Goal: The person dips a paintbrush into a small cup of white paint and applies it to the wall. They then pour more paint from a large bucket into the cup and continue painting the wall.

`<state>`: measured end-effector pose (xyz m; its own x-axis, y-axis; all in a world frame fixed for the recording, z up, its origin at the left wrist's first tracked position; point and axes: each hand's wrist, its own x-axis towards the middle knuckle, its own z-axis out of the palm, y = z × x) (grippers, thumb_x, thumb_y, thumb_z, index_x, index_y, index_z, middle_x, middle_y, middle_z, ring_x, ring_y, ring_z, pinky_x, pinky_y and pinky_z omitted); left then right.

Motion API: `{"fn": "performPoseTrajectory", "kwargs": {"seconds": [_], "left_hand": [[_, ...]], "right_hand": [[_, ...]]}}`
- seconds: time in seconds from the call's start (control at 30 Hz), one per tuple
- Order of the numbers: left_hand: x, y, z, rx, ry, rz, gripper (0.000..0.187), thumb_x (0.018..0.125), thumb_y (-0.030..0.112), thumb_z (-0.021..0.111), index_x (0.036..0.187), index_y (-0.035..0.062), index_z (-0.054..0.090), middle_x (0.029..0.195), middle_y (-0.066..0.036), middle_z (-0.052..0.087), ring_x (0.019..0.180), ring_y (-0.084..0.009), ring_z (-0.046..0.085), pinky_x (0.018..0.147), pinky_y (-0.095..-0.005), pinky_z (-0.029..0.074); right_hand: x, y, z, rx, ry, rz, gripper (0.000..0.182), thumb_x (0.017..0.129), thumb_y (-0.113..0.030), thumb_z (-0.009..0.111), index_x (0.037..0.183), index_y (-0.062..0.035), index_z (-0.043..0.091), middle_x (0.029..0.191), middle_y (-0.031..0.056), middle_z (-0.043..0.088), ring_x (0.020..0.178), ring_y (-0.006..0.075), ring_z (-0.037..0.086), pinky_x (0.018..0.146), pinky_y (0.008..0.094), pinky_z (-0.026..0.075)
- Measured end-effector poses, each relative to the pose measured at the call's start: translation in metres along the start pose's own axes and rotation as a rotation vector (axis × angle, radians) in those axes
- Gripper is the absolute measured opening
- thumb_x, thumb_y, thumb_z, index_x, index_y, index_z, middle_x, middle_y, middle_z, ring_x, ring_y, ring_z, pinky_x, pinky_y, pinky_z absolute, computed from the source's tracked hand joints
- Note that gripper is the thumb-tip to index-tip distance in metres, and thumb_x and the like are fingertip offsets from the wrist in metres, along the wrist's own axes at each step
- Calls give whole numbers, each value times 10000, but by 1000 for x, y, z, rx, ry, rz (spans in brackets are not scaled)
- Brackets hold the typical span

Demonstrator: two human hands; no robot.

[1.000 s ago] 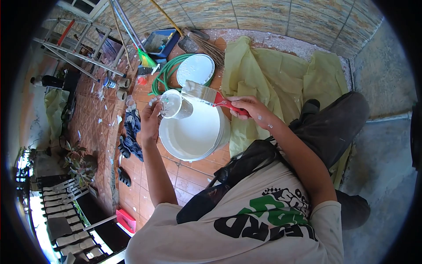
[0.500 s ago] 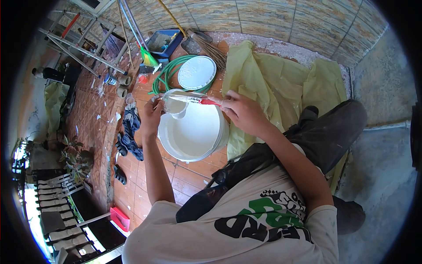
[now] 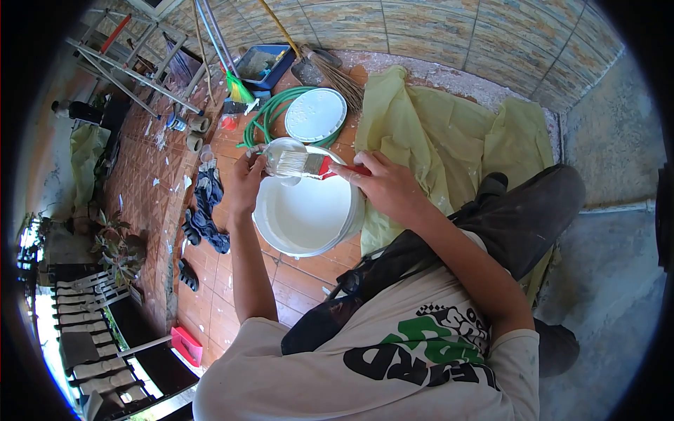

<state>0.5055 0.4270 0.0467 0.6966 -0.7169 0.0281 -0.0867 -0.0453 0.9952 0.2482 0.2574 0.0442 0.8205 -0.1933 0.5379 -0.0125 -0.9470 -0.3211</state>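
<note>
My right hand [image 3: 382, 179] is closed round the red handle of a paintbrush [image 3: 302, 164], whose broad white-coated bristles point left. With its fingers at the left side, my left hand [image 3: 246, 181] grips a small translucent cup [image 3: 282, 146]. The bristles overlap the cup's mouth in this view, their flat face turned up toward me. Below both hands stands a large white bucket [image 3: 305, 242] with white paint inside. Part of the cup is hidden behind the brush.
Beyond the bucket, a white lid [image 3: 316, 116] lies on a coiled green hose [image 3: 260, 116]. A yellowish sheet [image 3: 449, 133] spreads to the right. Brooms [image 3: 330, 74] and a blue tray [image 3: 263, 67] are at the wall. Dark cloth [image 3: 208, 210] and a sandal [image 3: 189, 276] lie at left.
The paintbrush has rolled from edge-on to flat, so its broad bristle face now shows. The cup has tilted and my right hand has shifted slightly down.
</note>
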Motion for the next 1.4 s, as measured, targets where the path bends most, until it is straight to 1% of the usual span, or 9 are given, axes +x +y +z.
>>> {"fn": "performPoseTrajectory", "kwargs": {"seconds": [0.3, 0.5, 0.6, 0.67, 0.77, 1.07, 1.1, 1.17, 1.4], "left_hand": [[1, -4, -8, 45, 27, -7, 219, 924, 83, 491, 1100, -37, 542, 909, -54, 593, 776, -103, 574, 690, -253, 507], [-3, -11, -22, 81, 106, -9, 240, 927, 90, 492, 1121, -42, 539, 921, -52, 601, 776, -86, 559, 674, -225, 484], [-10, -4, -25, 93, 106, -22, 235, 928, 92, 492, 1109, -47, 548, 932, -51, 610, 795, -93, 558, 702, -223, 464], [-10, 2, -24, 354, 44, 85, 214, 928, 89, 493, 1088, -35, 563, 936, -50, 616, 832, -108, 559, 751, -236, 445], [-9, 1, -37, 489, -35, 187, 198, 931, 84, 492, 1079, -20, 573, 950, -48, 618, 870, -116, 553, 793, -251, 434], [-11, 35, -35, 372, -196, 119, 176, 929, 49, 502, 1086, 7, 570, 983, -37, 608, 897, -92, 535, 815, -232, 424], [-11, 37, -32, 369, -217, 120, 170, 930, 48, 501, 1080, 9, 570, 988, -35, 605, 899, -91, 532, 814, -230, 423], [-11, 39, -29, 350, -250, 110, 155, 933, 49, 496, 1065, 15, 568, 993, -28, 596, 907, -85, 526, 811, -227, 419], [-11, 39, -21, 274, -284, 71, 158, 930, 65, 509, 1070, 22, 568, 974, -16, 592, 883, -72, 512, 793, -215, 410]], "right_hand": [[-21, 7, -1, -27, -33, 17, 495, 739, -46, 574, 1201, -221, 592, 878, 19, 485, 810, 169, 557, 615, 279, 503], [-34, 16, 5, -73, -100, 8, 516, 778, -33, 554, 1244, -255, 561, 855, 26, 506, 787, 182, 558, 609, 291, 506], [-36, 12, 5, 83, -136, 112, 449, 826, -71, 546, 1244, -233, 561, 849, 42, 524, 735, 202, 555, 603, 317, 491], [-37, 15, 9, 351, -153, 312, 387, 874, -110, 522, 1246, -208, 557, 825, 75, 539, 690, 231, 549, 600, 347, 463], [-36, 18, 10, 452, -146, 348, 367, 896, -111, 496, 1249, -195, 552, 791, 100, 537, 679, 249, 549, 603, 361, 439], [-20, 18, 20, 421, -130, 438, 297, 880, -111, 494, 1154, -79, 605, 800, 182, 613, 632, 307, 568, 602, 382, 441], [-17, 15, 18, 423, -123, 444, 297, 880, -111, 494, 1154, -79, 605, 800, 182, 613, 632, 307, 568, 602, 382, 441], [-11, 10, 14, 383, -290, 531, 308, 851, -173, 502, 1125, -107, 625, 881, 169, 634, 782, 323, 616, 705, 425, 480], [-13, 15, 42, 493, -243, 516, 285, 848, -160, 499, 1081, -88, 648, 829, 178, 643, 753, 324, 625, 687, 413, 484]]}}
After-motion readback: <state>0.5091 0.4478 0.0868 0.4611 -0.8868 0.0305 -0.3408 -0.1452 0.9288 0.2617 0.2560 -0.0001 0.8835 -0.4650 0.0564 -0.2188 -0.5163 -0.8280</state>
